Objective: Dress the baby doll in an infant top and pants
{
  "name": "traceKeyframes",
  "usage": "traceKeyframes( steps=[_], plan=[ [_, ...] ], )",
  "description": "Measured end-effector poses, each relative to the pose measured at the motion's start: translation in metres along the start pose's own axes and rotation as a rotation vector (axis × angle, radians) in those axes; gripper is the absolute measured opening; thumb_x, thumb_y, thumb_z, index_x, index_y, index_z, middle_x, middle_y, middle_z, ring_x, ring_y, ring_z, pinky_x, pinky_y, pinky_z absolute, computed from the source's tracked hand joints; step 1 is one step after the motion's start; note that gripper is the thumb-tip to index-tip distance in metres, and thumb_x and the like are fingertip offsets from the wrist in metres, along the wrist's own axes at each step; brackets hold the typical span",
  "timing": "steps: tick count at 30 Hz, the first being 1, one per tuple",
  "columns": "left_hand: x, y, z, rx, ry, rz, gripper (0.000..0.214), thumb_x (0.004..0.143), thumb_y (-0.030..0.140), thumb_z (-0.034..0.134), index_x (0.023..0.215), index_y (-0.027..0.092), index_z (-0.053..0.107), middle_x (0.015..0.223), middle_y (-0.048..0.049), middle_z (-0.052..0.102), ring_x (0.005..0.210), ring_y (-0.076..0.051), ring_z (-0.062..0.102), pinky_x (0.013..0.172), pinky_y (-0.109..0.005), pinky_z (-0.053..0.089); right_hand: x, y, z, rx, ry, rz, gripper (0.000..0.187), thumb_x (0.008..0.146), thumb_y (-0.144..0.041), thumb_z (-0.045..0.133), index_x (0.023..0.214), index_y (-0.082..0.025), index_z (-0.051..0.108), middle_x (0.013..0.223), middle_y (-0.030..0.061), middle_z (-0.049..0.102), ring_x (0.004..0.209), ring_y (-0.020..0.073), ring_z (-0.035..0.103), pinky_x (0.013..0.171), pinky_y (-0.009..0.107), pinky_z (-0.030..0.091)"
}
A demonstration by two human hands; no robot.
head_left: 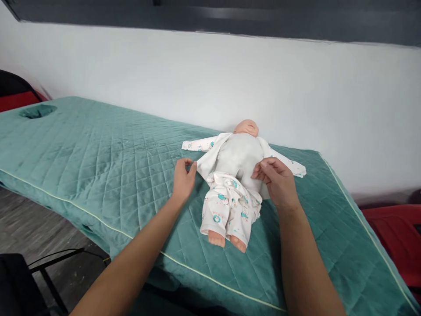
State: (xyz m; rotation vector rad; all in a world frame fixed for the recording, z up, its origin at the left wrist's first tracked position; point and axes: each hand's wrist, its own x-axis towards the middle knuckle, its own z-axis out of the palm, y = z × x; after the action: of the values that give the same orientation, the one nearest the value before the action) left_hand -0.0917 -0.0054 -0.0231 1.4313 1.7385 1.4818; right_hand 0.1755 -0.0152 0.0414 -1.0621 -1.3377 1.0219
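Observation:
A baby doll [241,153] lies on its back with its head towards the wall and its feet towards me. Its pale torso is bare between the spread fronts of a white printed baby shirt [212,159], whose sleeves reach out to both sides. Printed baby pants [215,202] cover the legs, bunched at the waist, and the feet stick out below. My left hand [184,177] pinches the shirt's left front edge and holds it out from the body. Over the right side of the torso, my right hand [278,181] has its fingers closed; what is between them is hidden.
A quilted green cover [131,175] lies over the bed, which has a face hole [37,111] at the far left. The white wall [164,74] runs along its back. Red chairs [394,241] stand at either end, and a black-framed object [19,281] is at lower left.

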Motion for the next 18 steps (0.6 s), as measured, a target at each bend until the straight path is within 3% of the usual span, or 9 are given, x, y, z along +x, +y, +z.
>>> traceKeyframes(
  steps=[3,5,9,12,16,18],
  plan=[
    [0.038,-0.009,0.012,0.064,-0.114,0.005,0.021,0.091,0.039,0.055,0.099,0.020,0.060,0.110,-0.0112,0.069,0.107,-0.025,0.063,0.096,-0.038,0.045,0.013,0.017,-0.016,-0.119,0.371,-0.041,0.024,0.080,-0.043,0.068,0.089,-0.023,0.057,0.092,0.0043,0.068,0.085,0.0190,0.067,0.085,0.036,0.055],
    [0.058,-0.012,0.021,0.072,-0.219,-0.007,0.023,0.089,0.039,0.058,0.100,0.020,0.063,0.107,-0.0106,0.072,0.104,-0.026,0.065,0.094,-0.038,0.045,0.020,0.030,-0.029,-0.343,0.531,0.000,0.023,0.076,-0.038,0.067,0.090,-0.022,0.059,0.096,0.0073,0.070,0.093,0.0220,0.067,0.092,0.039,0.052],
    [0.081,-0.008,0.039,-0.062,-0.402,-0.026,0.031,0.080,0.044,0.070,0.100,0.020,0.066,0.101,-0.0075,0.074,0.096,-0.023,0.066,0.088,-0.033,0.047,0.027,0.054,-0.047,-0.684,0.485,0.216,0.033,0.075,-0.038,0.065,0.101,-0.019,0.059,0.110,0.0144,0.071,0.103,0.0274,0.066,0.095,0.043,0.049],
    [0.087,0.000,0.047,-0.174,-0.540,-0.013,0.038,0.077,0.049,0.073,0.096,0.017,0.067,0.092,-0.0045,0.072,0.087,-0.020,0.064,0.080,-0.030,0.046,0.029,0.062,-0.048,-0.711,0.458,0.276,0.036,0.073,-0.042,0.065,0.101,-0.019,0.061,0.110,0.0154,0.072,0.103,0.0295,0.066,0.092,0.044,0.048],
    [0.089,0.008,0.047,-0.324,-0.756,-0.031,0.042,0.079,0.058,0.069,0.083,0.017,0.064,0.083,-0.0014,0.067,0.078,-0.018,0.059,0.068,-0.027,0.043,0.029,0.057,-0.045,-0.656,0.414,0.299,0.030,0.070,-0.043,0.065,0.089,-0.019,0.064,0.096,0.0106,0.074,0.091,0.0265,0.067,0.081,0.036,0.049],
    [0.090,0.009,0.045,-0.425,-0.779,-0.096,0.042,0.078,0.058,0.071,0.083,0.017,0.064,0.083,-0.0011,0.066,0.076,-0.016,0.058,0.066,-0.026,0.043,0.027,0.052,-0.045,-0.625,0.391,0.317,0.029,0.069,-0.045,0.065,0.082,-0.019,0.065,0.085,0.0069,0.072,0.080,0.0237,0.065,0.071,0.033,0.048]
  ],
)
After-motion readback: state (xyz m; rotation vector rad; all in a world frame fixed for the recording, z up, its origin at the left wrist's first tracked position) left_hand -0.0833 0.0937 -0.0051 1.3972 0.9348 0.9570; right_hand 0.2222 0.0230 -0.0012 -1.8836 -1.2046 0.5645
